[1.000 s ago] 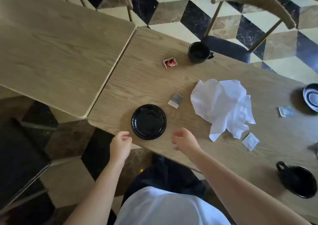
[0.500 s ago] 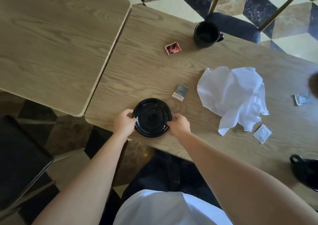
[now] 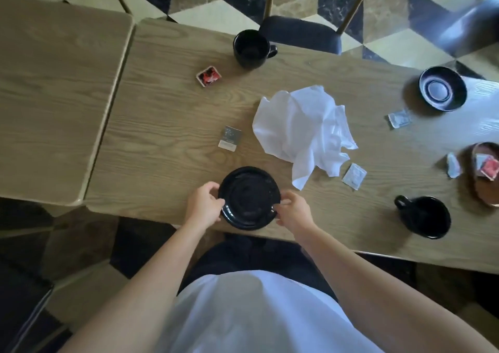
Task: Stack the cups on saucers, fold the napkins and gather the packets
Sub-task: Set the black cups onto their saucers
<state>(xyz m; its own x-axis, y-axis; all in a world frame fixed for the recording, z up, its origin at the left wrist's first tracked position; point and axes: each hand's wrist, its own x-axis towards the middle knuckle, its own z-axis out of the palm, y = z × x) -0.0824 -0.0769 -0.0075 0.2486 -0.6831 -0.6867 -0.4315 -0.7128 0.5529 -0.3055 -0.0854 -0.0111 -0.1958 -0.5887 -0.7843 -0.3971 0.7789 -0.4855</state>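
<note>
A second ago both hands hung free; now the left hand [image 3: 204, 206] and right hand [image 3: 293, 212] pinch opposite rims of the black saucer [image 3: 249, 198]. It likely gets carried toward a black cup [image 3: 425, 216] off to the right of the grip.

Two pale wood-grain tables pushed together: table [image 3: 167, 114] and second table [image 3: 54, 96]. Cube-pattern tile floor [image 3: 213, 17] in cream, tan, black. Dark-cushioned chair [image 3: 299, 35] at far edge.

My left hand [image 3: 204, 204] and right hand [image 3: 293, 212] reach forward, bare forearms angled inward, fingers curled and pinching opposite edges of the saucer [image 3: 249, 197].
</note>
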